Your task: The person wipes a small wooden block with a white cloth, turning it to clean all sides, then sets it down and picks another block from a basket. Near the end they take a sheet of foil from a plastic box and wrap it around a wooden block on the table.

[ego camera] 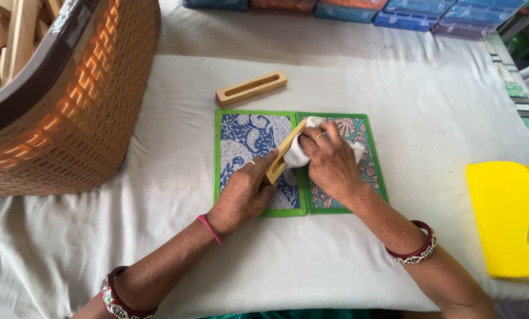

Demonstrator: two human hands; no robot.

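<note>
Wooden slotted block point(284, 153) gripped by the left hand point(245, 192); right hand point(330, 162) presses white cloth point(300, 155) against it.

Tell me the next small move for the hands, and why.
Probably slide the cloth further along the wooden block. The right hand presses the cloth against its upper half, while the left hand steadies the lower end, which looks uncovered.

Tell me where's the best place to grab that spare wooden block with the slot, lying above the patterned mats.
Probably across its long sides near the middle, coming straight down from above. The slotted wooden block lies flat on the white cloth, apart from the mats and both hands, so nothing blocks the approach. It is long and narrow, so a grip across its width should stay balanced.
</note>
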